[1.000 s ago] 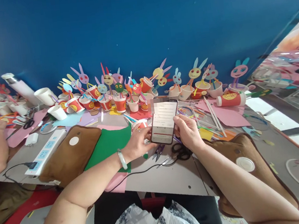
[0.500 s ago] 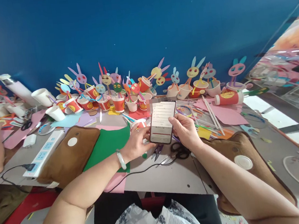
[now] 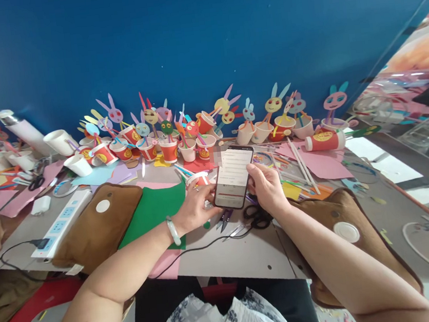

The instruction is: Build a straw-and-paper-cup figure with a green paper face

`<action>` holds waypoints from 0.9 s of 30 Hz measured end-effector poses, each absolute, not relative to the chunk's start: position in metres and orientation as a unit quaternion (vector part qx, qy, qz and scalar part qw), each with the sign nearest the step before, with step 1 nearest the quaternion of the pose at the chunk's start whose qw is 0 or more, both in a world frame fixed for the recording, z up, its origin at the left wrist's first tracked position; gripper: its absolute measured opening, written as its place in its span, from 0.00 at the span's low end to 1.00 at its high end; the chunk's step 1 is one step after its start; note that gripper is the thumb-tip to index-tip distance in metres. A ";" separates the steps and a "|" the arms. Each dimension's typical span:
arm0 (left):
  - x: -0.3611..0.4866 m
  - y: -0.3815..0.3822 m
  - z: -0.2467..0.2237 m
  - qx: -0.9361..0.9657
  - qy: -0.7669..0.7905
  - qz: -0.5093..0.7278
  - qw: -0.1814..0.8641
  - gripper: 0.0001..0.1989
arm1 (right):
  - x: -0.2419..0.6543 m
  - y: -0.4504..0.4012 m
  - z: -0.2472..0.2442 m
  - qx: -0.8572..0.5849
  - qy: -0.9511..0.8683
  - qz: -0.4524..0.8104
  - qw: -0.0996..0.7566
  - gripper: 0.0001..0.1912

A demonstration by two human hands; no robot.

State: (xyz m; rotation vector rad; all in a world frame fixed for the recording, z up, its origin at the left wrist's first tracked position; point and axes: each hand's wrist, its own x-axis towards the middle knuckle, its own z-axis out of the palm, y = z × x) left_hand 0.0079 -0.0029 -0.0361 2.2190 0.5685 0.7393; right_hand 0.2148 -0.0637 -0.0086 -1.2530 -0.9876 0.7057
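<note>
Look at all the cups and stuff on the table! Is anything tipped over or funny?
Yes: to the right of the phone, a red cup lies on its side. It looks odd because most cups along the blue wall stand upright.

Counts: 1 phone (image 3: 234, 178), 1 power strip (image 3: 64, 218), 1 white adapter (image 3: 41, 205), 1 green sheet (image 3: 153, 206), 1 bangle (image 3: 173, 231). Also 2 brown cushions (image 3: 89, 237) with 1 white disc (image 3: 102, 206) each, 2 long white sticks (image 3: 302, 167), 2 black-handled scissors (image 3: 258, 218). Rabbit-eared paper faces (image 3: 273, 104) number over ten, overlap blocks an exact figure.
</note>
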 end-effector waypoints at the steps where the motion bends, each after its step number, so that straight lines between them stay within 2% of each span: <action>1: 0.008 -0.003 -0.037 0.863 0.220 0.286 0.354 0.25 | 0.216 -0.063 -0.009 -0.552 -0.433 0.308 0.642 0.30; 13: 0.008 -0.002 -0.038 0.884 0.216 0.280 0.305 0.26 | 0.220 -0.061 -0.013 -0.565 -0.417 0.312 0.640 0.31; 27: 0.008 -0.004 -0.033 0.848 0.229 0.289 0.380 0.24 | 0.228 -0.058 -0.021 -0.534 -0.470 0.330 0.620 0.23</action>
